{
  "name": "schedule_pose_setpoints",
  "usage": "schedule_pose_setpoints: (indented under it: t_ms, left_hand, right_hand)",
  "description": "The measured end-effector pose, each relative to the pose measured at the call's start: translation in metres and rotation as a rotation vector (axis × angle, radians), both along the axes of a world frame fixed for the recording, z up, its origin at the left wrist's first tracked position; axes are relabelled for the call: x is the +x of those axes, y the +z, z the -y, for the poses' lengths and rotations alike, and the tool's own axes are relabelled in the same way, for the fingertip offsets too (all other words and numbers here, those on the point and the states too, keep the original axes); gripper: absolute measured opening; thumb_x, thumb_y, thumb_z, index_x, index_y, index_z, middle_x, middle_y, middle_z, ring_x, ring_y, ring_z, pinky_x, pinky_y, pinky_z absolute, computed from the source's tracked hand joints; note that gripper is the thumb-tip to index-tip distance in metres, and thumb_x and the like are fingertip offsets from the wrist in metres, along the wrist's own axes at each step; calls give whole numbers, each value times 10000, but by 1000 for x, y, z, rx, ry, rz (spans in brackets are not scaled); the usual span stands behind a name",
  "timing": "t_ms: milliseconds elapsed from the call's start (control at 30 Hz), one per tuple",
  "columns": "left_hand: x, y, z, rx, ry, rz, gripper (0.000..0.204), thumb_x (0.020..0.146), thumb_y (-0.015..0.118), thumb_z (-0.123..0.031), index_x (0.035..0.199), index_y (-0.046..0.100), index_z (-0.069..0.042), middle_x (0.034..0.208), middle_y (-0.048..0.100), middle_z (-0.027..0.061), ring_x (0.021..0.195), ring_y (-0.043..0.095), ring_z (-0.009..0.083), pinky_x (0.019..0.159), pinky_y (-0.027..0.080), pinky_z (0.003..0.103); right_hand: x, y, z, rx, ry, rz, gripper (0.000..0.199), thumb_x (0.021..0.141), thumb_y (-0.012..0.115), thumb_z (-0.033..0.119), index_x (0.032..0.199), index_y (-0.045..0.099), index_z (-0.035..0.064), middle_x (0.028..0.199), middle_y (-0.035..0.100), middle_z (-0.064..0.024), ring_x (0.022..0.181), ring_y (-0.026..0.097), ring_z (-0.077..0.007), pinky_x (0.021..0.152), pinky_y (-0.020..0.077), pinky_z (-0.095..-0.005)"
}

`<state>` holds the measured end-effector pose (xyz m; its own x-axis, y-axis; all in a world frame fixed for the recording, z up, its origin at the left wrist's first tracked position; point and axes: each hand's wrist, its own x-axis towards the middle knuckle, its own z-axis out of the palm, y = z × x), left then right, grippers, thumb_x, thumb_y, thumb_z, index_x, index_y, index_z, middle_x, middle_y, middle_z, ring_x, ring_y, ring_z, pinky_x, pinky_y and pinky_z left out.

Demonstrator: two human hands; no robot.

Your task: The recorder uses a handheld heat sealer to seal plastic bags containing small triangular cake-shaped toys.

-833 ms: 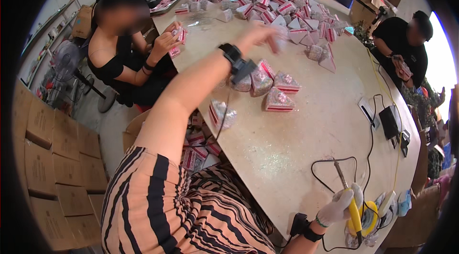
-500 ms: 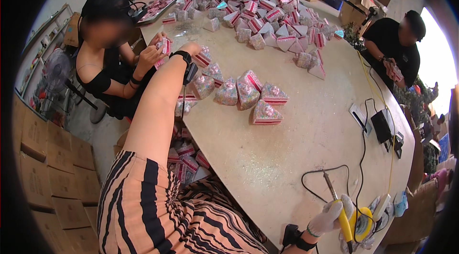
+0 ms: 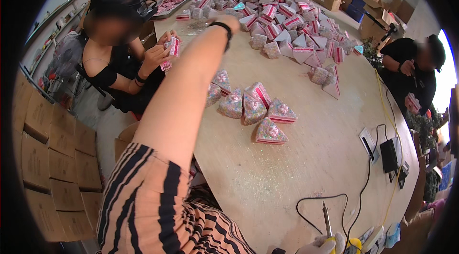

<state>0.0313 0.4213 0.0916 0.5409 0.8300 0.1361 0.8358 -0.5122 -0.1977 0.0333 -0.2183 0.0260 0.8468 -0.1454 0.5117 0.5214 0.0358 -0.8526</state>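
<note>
A seated person at left holds a small pink-striped packet [image 3: 171, 47]. The left hand [image 3: 231, 22], wearing a black wristband, stretches far over the round pale wooden table [image 3: 306, 168]; its fingers are out of sight, grip indeterminable. Nearby lies a cluster of triangular pink-and-white wrapped boxes [image 3: 253, 110]. At the lower edge, the gloved right hand [image 3: 321, 246] grasps a yellow-handled soldering iron [image 3: 327, 218].

We stretch our left arm [image 3: 191, 86] far forward; our gloved right hand [image 3: 319, 245], seemingly closed, sits low near our body.
</note>
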Motion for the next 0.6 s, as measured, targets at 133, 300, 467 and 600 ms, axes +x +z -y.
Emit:
schedule_pose_setpoints:
  t_ms: [133, 300, 467, 600]
  left_hand:
    - [85, -17, 31, -175, -157, 105, 588, 662, 702, -394, 1117, 595, -35, 1143, 586, 198, 1061, 567, 329, 898, 458, 417]
    - [132, -57, 33, -332, -134, 71, 963, 577, 733, -563, 1337, 395, -76, 1359, 423, 165, 1247, 422, 280, 1007, 361, 422]
    - [117, -70, 10, -446, -211, 130, 927, 564, 729, -575, 1302, 456, -84, 1285, 506, 144, 1159, 503, 278, 961, 394, 389]
    - [118, -70, 16, -554, -391, 122, 798, 549, 739, -553, 1159, 594, -59, 1123, 617, 140, 1001, 599, 271, 854, 462, 364]
  right_hand:
    - [9, -36, 27, -56, -91, 1, 279, 829, 535, 228, 970, 464, -2, 680, 494, -120, 469, 421, -165, 436, 376, -271]
    - [14, -13, 7, -194, -213, 118, 275, 876, 495, 264, 942, 449, 1, 722, 499, -125, 486, 446, -158, 433, 382, -259]
    - [14, -13, 4, -464, -419, 216, 290, 909, 480, 294, 934, 438, 8, 706, 500, -117, 488, 457, -157, 436, 401, -263]
    - [10, -7, 8, -618, -351, 178, 280, 922, 478, 279, 977, 409, 14, 707, 489, -111, 483, 454, -165, 438, 406, -257]
